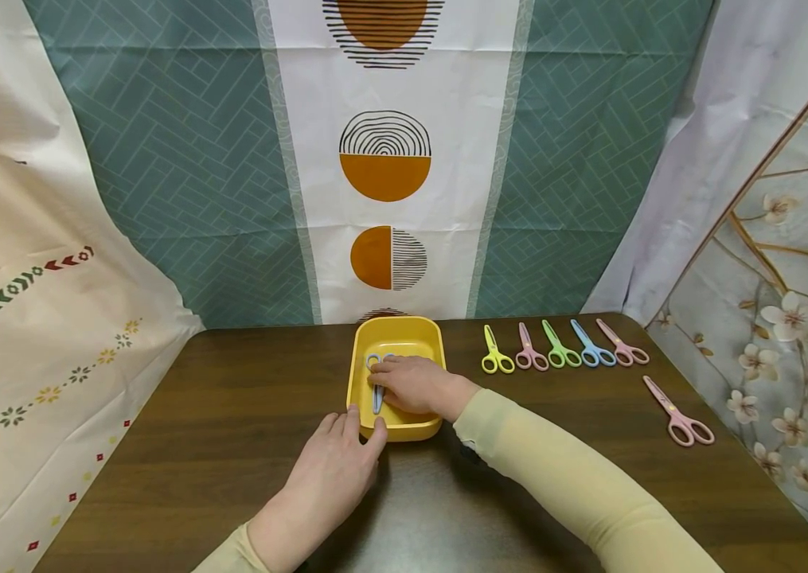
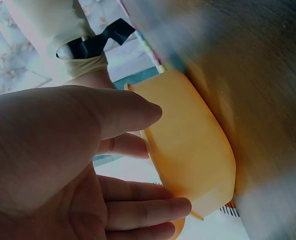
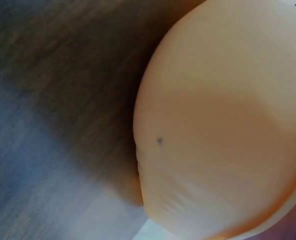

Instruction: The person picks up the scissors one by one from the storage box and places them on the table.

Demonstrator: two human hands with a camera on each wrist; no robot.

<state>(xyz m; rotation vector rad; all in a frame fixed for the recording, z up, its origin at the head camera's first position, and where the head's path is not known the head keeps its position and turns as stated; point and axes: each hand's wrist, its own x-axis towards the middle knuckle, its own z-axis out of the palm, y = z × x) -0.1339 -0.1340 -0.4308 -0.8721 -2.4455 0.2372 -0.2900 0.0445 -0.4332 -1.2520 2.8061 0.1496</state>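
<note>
A yellow tray (image 1: 407, 432) stands on the table. Inside it lies a pair of blue scissors (image 1: 378, 400), one loop at the far end and the blades toward me. My right hand (image 1: 414, 383) reaches into the tray with its fingertips over the middle of these scissors; the thumb's grip is hidden. My left hand (image 1: 339, 458) is at the tray's near left corner. In the left wrist view, its fairly straight fingers (image 2: 143, 212) and thumb lie against or close to the tray's outer wall. The right wrist view shows mostly a pale sleeve (image 3: 213, 115).
Along the table's back right stand out yellow scissors (image 1: 497, 358), pink scissors (image 1: 531, 355), green scissors (image 1: 563, 354), blue scissors (image 1: 595, 352) and more pink scissors (image 1: 626, 351) in a row. Another pink pair (image 1: 679, 418) lies nearer, by the right edge. Patterned cloths hang behind and beside the table.
</note>
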